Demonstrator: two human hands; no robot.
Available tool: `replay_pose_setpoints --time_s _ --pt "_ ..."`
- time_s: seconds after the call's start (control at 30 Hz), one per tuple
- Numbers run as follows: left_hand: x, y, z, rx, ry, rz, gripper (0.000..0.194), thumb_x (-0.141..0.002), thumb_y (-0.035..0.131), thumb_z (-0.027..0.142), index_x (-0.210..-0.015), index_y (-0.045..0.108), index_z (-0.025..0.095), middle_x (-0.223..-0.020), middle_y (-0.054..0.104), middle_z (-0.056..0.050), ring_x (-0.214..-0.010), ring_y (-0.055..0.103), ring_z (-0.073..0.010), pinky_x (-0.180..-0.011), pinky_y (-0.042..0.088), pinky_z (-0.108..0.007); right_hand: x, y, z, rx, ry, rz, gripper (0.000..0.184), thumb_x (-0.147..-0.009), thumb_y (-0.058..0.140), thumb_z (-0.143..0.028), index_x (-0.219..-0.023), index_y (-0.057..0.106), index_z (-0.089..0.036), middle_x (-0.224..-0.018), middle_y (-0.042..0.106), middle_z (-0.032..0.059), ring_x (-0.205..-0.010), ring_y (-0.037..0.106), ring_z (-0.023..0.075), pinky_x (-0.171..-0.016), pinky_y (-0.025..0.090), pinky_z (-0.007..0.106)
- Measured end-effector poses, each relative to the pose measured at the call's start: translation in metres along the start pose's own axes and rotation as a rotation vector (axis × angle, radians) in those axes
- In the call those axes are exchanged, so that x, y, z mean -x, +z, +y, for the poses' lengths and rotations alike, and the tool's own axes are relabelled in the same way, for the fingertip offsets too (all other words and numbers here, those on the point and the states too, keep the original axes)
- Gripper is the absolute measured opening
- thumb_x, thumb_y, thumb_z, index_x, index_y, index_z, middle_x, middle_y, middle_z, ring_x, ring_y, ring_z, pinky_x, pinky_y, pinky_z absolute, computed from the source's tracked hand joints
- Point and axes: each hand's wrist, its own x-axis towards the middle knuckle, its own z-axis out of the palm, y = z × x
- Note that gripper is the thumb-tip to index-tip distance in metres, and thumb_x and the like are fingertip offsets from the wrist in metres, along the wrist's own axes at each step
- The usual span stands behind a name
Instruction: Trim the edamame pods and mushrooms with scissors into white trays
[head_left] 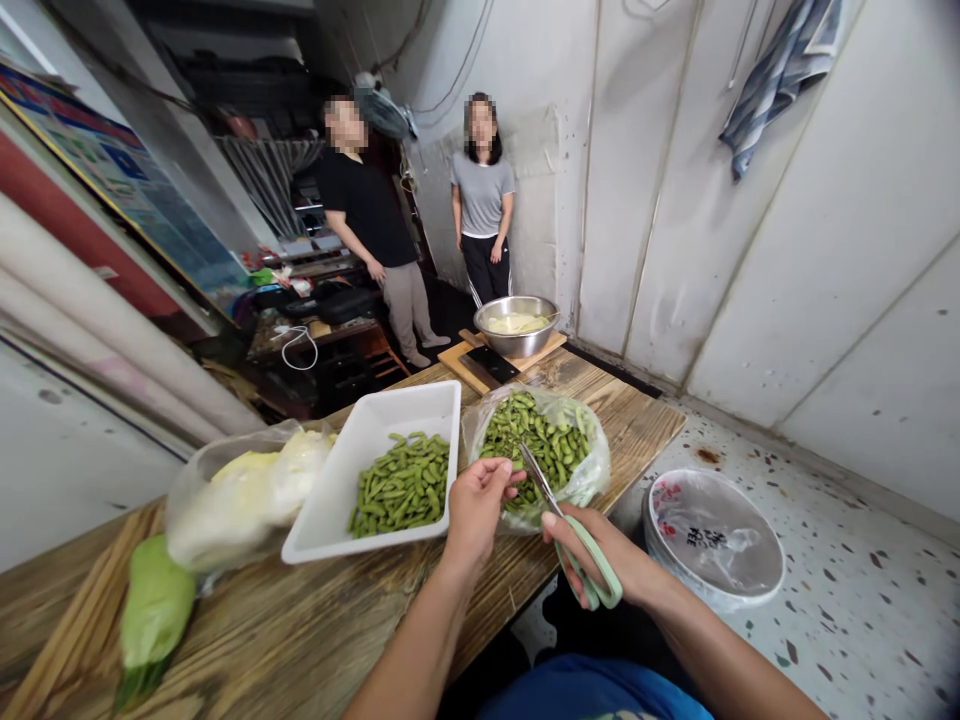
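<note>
My right hand (611, 560) grips green-handled scissors (577, 545), blades pointing up over a clear bag of green bean pods (544, 440). My left hand (476, 505) is pinched on a bean pod (510, 470) right at the scissor blades. A white rectangular tray (352, 470) to the left holds a pile of trimmed pods (405, 485). All of this sits on a wooden table (300, 630).
A bag of pale cabbage (240, 490) and a green vegetable (154, 610) lie at left. A steel bowl (517, 325) stands on a cutting board with a cleaver (491, 362) at the far end. A lined bin (712, 535) is on the floor at right. Two people stand beyond.
</note>
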Motion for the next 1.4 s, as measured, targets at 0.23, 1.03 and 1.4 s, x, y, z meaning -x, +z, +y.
replay_pose_setpoints --time_s 0.23,1.03,1.4 --pt "-0.001 -0.007 0.005 -0.163 0.102 -0.124 0.032 -0.07 0.078 0.04 -0.084 0.07 0.013 -0.059 0.066 0.0 -0.053 0.059 -0.0107 -0.054 0.043 -0.021 0.008 -0.008 -0.004 0.012 -0.159 -0.063 0.07 -0.082 0.035 -0.088 -0.09 0.048 -0.019 -0.054 0.05 -0.0058 -0.045 0.05 0.0104 -0.048 0.042 0.023" --pt "0.01 -0.006 0.012 -0.413 0.068 -0.244 0.038 -0.073 0.071 0.054 -0.068 0.071 0.016 -0.046 0.052 0.003 -0.04 0.042 -0.0091 -0.044 0.032 -0.022 0.009 -0.019 -0.008 0.273 -0.168 0.049 0.048 -0.091 0.053 -0.066 -0.083 0.057 -0.019 -0.058 0.052 -0.0024 -0.045 0.05 0.0114 -0.04 0.037 0.022" --pt "-0.033 -0.092 0.05 -1.219 0.463 0.301 0.028 -0.081 0.061 0.032 -0.095 0.078 0.016 -0.099 0.074 -0.016 -0.091 0.066 -0.0321 -0.088 0.048 -0.043 0.001 -0.014 0.011 -0.245 -0.012 -0.06 0.069 -0.076 0.051 -0.087 -0.093 0.053 -0.02 -0.052 0.055 -0.0047 -0.045 0.057 0.0147 -0.046 0.046 0.025"
